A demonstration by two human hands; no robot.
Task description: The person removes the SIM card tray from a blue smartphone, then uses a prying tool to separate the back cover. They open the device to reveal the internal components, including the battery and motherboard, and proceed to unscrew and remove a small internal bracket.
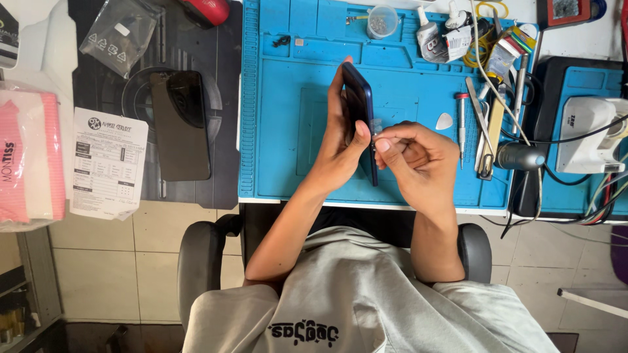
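Head view: a person seated at a table, looking down over a blue work mat (288, 131).
Left hand (340, 140): grip wrapped around a dark blue phone (361, 108), held on edge above the mat, thumb pressed to its side.
Right hand (418, 160): thumb and forefinger pinched together at the phone's edge, on something small and pale (too small to tell, perhaps a tray or a tab).
Phone position: upright on its long edge, between the two hands, over the middle of the mat and not resting on it.
Second phone (180, 124): flat, black, screen up, on the dark mat left of the blue one, well apart from the hands.
Paper form (108, 163): printed sheet just left of the second phone.
Screwdriver (462, 127): lying on the blue mat to the right of the right hand.
Pick (444, 121): white, beside the screwdriver.
Small clear cup (382, 21): at the far edge of the mat.
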